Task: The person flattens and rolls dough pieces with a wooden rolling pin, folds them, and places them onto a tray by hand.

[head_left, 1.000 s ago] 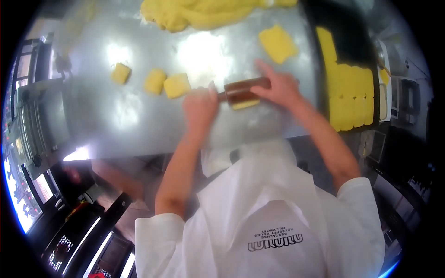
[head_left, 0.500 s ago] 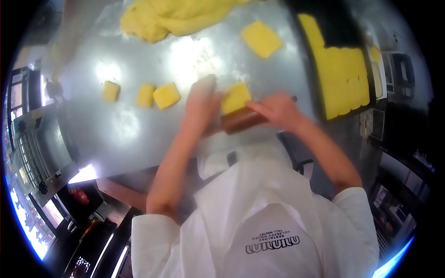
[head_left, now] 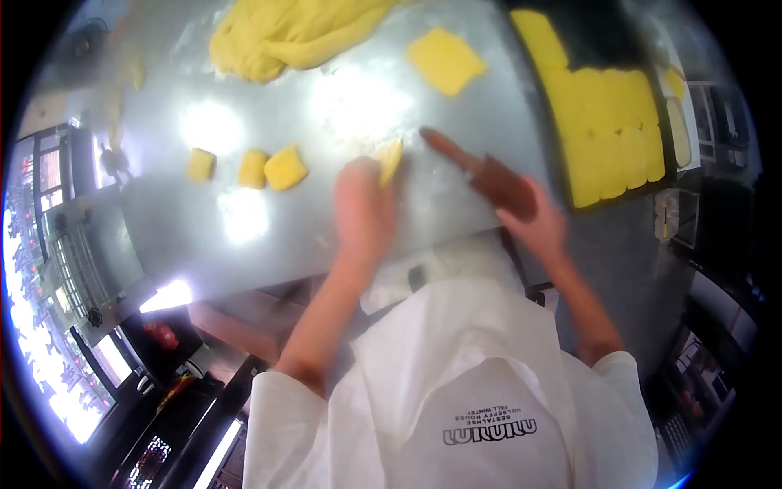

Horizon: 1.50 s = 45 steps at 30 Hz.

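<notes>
while the left hand [head_left: 364, 213] grips a thin dough piece [head_left: 392, 160], the right holds a rolling pin [head_left: 505, 187]

from the left, three small dough lumps [head_left: 253, 169] sit mid-table, with bare metal [head_left: 301, 224] around them and between them and the left hand. that hand, blurred, has its fingers closed on the dough piece, tipped nearly edge-on; a large dough mass [head_left: 293, 33] lies beyond. a gap separates the piece from the pin, slanting over the table's near right corner in the closed right hand [head_left: 538, 224]. farther off, a flattened sheet [head_left: 445, 61] lies near the right edge; just past that edge, a dark tray [head_left: 599, 37] holds close-set yellow pieces [head_left: 615, 134].
</notes>
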Tool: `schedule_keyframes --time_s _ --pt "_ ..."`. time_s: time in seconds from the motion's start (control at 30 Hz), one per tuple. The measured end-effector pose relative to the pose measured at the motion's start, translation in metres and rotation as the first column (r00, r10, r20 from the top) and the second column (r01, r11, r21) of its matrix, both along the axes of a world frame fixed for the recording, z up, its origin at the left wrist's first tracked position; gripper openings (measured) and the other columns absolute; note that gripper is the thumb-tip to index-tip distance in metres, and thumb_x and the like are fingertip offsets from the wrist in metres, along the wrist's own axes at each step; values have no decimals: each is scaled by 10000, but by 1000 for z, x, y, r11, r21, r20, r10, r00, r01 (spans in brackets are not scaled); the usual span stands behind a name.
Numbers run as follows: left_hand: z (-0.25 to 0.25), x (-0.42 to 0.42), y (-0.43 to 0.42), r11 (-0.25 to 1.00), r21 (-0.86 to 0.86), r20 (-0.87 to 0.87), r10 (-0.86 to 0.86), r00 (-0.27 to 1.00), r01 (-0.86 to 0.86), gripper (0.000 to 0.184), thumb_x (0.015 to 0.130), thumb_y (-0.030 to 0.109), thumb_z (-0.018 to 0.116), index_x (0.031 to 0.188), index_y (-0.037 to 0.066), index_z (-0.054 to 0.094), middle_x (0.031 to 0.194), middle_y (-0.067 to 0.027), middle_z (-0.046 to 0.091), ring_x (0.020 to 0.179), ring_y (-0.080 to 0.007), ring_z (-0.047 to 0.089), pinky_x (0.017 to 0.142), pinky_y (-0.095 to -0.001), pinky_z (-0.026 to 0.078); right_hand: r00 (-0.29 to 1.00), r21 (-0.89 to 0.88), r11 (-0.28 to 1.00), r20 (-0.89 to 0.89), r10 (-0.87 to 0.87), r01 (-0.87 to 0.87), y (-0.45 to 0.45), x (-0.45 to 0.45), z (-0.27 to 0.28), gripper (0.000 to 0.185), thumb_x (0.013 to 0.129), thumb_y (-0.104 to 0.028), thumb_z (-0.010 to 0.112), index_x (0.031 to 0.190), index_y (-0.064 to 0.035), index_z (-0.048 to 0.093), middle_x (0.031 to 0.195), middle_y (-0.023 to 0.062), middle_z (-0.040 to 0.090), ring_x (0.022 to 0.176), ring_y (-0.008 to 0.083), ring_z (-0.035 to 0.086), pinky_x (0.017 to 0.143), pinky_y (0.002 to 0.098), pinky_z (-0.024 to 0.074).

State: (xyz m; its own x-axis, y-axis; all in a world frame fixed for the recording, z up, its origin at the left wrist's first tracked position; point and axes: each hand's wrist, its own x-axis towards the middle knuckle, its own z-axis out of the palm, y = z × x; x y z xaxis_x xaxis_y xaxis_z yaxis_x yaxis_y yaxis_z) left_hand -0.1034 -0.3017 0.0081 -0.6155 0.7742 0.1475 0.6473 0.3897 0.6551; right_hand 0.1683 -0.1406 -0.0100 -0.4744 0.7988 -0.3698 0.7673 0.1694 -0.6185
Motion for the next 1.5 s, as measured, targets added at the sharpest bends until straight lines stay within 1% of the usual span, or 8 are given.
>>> schedule_keyframes --time_s 0.2,0.37,0.67,0.77,0.9,1.1,1.3,1.5 --pt "-22 44 -2 999 41 -96 34 995 -30 588 744 135 868 1252 15 598 1272 -224 610 1180 -441 565 1026 -521 457 996 28 999 -86 -38 41 15 -41 -3 755 833 -388 858 1467 -148 526 1235 183 717 1137 349 704 942 408 554" --pt "-53 34 24 983 -161 -154 58 986 -83 1009 864 454 785 1539 -104 286 1592 -341 320 1484 -529 282 1229 -559 240 992 110 993 -114 55 -43 14 -47 -13 763 839 -407 851 1466 -143 505 1192 213 719 1097 387 703 899 422 556" --pt "-60 29 19 997 -62 -69 43 997 -47 851 944 370 717 1537 -92 320 1578 -346 347 1460 -547 312 1220 -583 243 990 258 960 122 74 -103 16 -55 -3 791 845 -447 836 1484 -145 480 1171 204 726 1054 417 699 915 451 546" --pt "-50 10 0 985 36 302 151 941 -170 713 983 319 662 1525 -55 390 1565 -312 404 1442 -529 362 1220 -574 258 994 141 987 97 59 -72 22 -63 -4 818 844 -478 822 1510 -169 462 1170 192 730 1046 410 701 914 456 543" --pt "-14 -49 -44 982 186 -261 73 963 -24 407 1017 267 590 1299 -25 614 1381 -266 565 1301 -442 506 1097 -496 392 892 94 887 38 450 -451 24 -77 13 838 854 -565 764 1540 -214 435 1173 186 732 1041 391 708 877 450 552" --pt "-74 -93 -32 987 -144 -395 -129 909 77 356 1010 240 549 703 70 612 718 -124 628 665 -371 583 639 -502 447 804 240 770 111 584 -592 11 -155 -13 513 957 -547 624 1318 -190 556 981 140 751 896 393 712 753 511 542" --pt "-48 -143 42 887 -448 -328 -278 903 110 397 1025 273 530 690 73 606 731 -175 646 708 -389 608 636 -538 451 917 238 894 -32 397 -378 76 -223 -29 352 1050 -461 488 1074 -134 614 874 153 732 849 416 689 727 529 512" --pt "-72 -72 -37 982 -186 -364 -79 928 10 411 1029 278 538 676 77 600 699 -176 617 674 -386 593 618 -515 437 826 379 784 -82 557 -491 10 -142 -25 566 896 -567 683 1295 -175 594 831 131 724 792 360 708 701 501 520"
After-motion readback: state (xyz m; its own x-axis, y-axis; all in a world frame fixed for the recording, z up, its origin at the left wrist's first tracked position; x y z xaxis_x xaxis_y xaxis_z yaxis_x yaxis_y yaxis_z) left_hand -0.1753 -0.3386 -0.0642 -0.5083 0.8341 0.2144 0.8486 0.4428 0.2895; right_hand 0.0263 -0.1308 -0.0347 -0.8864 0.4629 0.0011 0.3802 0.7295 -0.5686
